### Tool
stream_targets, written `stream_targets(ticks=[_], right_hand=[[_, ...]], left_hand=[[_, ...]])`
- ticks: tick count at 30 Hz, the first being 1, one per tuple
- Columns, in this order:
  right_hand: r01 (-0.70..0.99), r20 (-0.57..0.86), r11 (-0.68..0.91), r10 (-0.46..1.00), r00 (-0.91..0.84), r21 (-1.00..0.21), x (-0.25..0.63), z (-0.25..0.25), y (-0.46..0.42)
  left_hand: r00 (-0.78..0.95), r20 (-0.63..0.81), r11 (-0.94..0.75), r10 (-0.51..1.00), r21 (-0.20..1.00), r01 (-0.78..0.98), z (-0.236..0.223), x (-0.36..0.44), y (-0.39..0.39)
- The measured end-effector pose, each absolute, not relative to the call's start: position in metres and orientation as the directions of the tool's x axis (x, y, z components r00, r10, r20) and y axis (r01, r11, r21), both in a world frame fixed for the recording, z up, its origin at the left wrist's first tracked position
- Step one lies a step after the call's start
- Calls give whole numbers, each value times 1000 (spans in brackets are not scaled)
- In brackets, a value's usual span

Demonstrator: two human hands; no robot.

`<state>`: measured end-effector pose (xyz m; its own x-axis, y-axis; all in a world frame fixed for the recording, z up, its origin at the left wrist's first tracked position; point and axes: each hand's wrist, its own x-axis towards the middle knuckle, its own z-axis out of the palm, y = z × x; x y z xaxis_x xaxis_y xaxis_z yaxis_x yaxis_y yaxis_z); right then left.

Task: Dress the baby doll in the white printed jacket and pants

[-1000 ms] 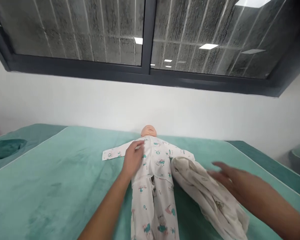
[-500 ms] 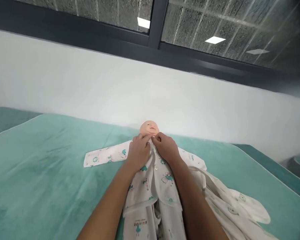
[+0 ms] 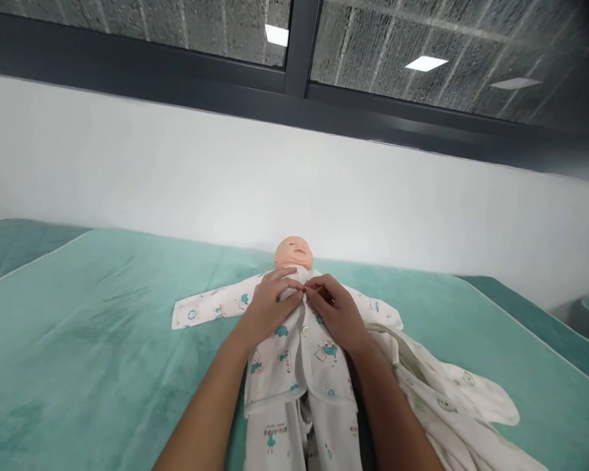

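A baby doll (image 3: 294, 251) lies on its back on a green padded table (image 3: 93, 340), head towards the wall. It wears a white printed romper (image 3: 299, 366) with its sleeves spread out. My left hand (image 3: 267, 307) and my right hand (image 3: 336, 309) meet on the doll's upper chest just below the neck. Both pinch the romper's front edges together at a small button.
A crumpled white printed cloth (image 3: 451, 399) lies to the right of the doll, beside my right forearm. A white wall with a dark-framed window (image 3: 294, 85) stands behind the table. Darker green padding (image 3: 535, 320) borders the table at right.
A second ago my right hand hovered over the crumpled cloth and my left lay on the doll's chest. Both now pinch the romper at the neckline, slightly lower than half a second ago.
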<state>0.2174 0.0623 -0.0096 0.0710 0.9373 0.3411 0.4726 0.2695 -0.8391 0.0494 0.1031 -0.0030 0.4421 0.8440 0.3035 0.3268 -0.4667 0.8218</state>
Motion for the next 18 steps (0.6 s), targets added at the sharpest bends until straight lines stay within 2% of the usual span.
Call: stream_targets(ticks=[3,7,9,11,14,18], right_hand=[[435,309,271,951,18,-859,221,-8,60],[240,285,271,958,22,-932,222,-7,62],[198,254,246,967,18,-949,222,-4,61],[267,228,218,974,7,-939,222,2,58],[460,260,259,964,-62,-849,224,12,47],[595,193,199,978,-74,-779,222,11,21]], left_hand=[[479,292,-466,828,834,295,-3,45,102],[460,279,-453,843,830,326,-5,47,102],[430,279,-431,859,846,312,-4,49,101],[415,271,-395,869,885,249,-2,47,98],[485,256,-367,836,918,149,0,38,90],[586,226,-391,778,905,170,-3,25,78]])
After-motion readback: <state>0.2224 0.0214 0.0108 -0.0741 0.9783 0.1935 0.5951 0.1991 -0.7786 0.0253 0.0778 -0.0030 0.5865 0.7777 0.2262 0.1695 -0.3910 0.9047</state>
